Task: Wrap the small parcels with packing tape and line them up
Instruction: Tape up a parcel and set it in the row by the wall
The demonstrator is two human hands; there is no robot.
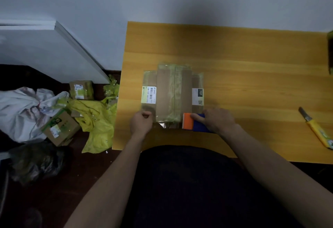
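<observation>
Orange-yellow wooden tabletop (252, 56): taped brown cardboard parcels (173, 92) near left edge, yellow-handled utility knife (315, 128) at right edge.

The table (252, 56) lies open along its far edge and across the right half — only a yellow-handled knife (315, 128) near the right edge and a dark object (330, 52), perhaps a tape roll, at the far right corner. The parcels (173, 94) and both hands crowd the near-left part.
</observation>
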